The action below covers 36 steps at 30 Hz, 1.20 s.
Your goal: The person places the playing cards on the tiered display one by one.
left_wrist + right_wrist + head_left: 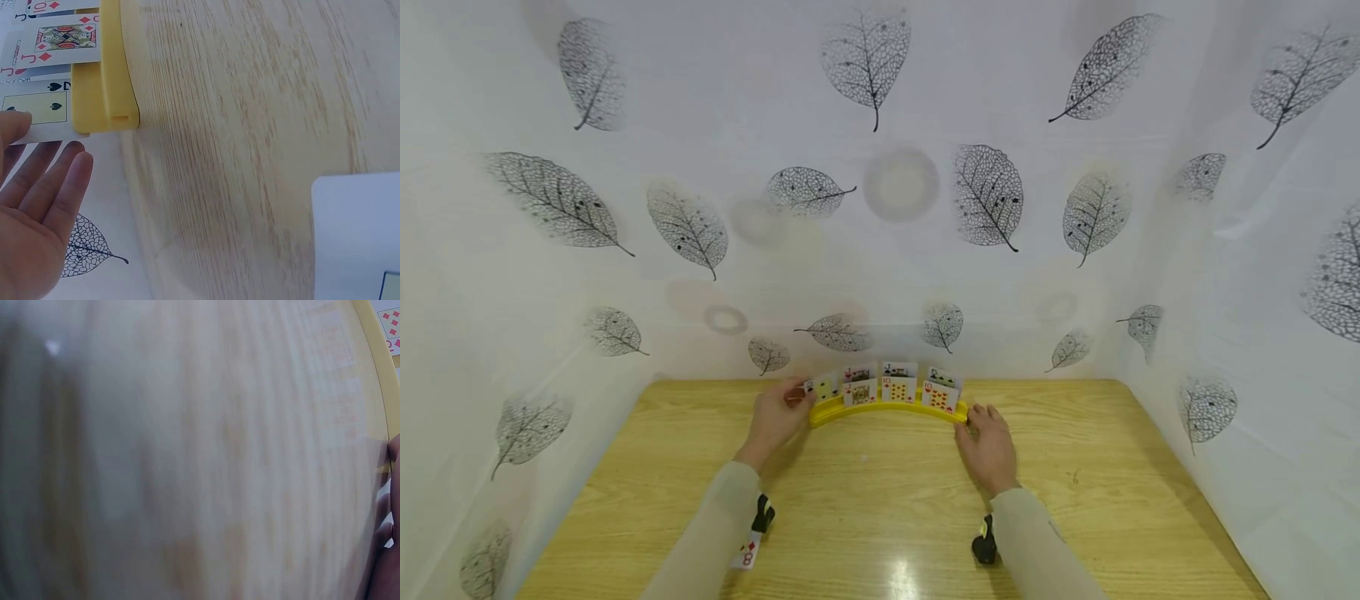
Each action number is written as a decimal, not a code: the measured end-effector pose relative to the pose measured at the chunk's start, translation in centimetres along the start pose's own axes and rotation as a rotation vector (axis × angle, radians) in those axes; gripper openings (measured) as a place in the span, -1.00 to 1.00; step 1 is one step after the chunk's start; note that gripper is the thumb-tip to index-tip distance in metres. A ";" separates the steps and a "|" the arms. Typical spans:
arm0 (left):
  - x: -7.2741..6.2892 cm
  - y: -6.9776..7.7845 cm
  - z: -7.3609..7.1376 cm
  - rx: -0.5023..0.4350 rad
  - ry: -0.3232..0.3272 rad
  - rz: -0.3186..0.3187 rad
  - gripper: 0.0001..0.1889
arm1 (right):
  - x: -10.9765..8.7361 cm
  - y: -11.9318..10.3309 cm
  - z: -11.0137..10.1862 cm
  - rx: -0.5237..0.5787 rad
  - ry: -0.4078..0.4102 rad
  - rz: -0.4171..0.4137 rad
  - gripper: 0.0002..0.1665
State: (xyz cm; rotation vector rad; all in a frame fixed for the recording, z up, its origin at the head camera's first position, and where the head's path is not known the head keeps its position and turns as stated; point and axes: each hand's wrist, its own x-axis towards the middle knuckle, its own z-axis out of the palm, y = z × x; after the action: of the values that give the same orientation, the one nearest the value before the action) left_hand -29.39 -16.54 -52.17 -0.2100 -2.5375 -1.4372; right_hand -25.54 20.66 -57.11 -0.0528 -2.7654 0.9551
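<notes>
A curved yellow card holder (887, 407) stands near the back of the table with playing cards upright in two rows. At its left end my left hand (780, 414) pinches a spade card (37, 103) between thumb and fingers; the card's lower edge is at the holder. Beside it stands the jack of diamonds (65, 39), then a red ten (898, 389) and another red ten (940, 398). Behind these are jacks and a black card (942, 377). My right hand (988, 446) grips the holder's right end, thumb in front; its fingers are partly hidden.
A red eight card (747, 554) lies near the table's front left, partly under my left sleeve. Another card edge (356, 237) shows in the left wrist view. A leaf-print curtain (910, 275) rises behind and beside the wooden table (880, 492).
</notes>
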 end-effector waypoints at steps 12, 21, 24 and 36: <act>-0.7 -0.1 -0.6 -0.061 -0.043 -0.039 -0.52 | 0.1 0.3 0.2 -0.004 -0.010 -0.003 -0.38; -2.1 -0.5 -2.3 -0.001 -0.068 -0.056 -0.57 | 0.1 0.3 0.3 0.006 0.002 0.001 -0.35; -2.6 -0.7 -2.8 0.035 -0.066 -0.042 -0.58 | 0.1 0.3 0.2 0.014 0.001 0.002 -0.34; -5.2 -1.0 -5.1 0.165 -0.049 0.051 -0.64 | 0.1 0.3 0.3 0.010 0.000 -0.005 -0.35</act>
State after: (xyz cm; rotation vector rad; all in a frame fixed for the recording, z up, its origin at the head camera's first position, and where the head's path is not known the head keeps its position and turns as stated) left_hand -23.98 -21.51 -51.84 -0.2833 -2.6528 -1.2120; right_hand -25.72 20.75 -57.48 -0.0444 -2.7594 0.9672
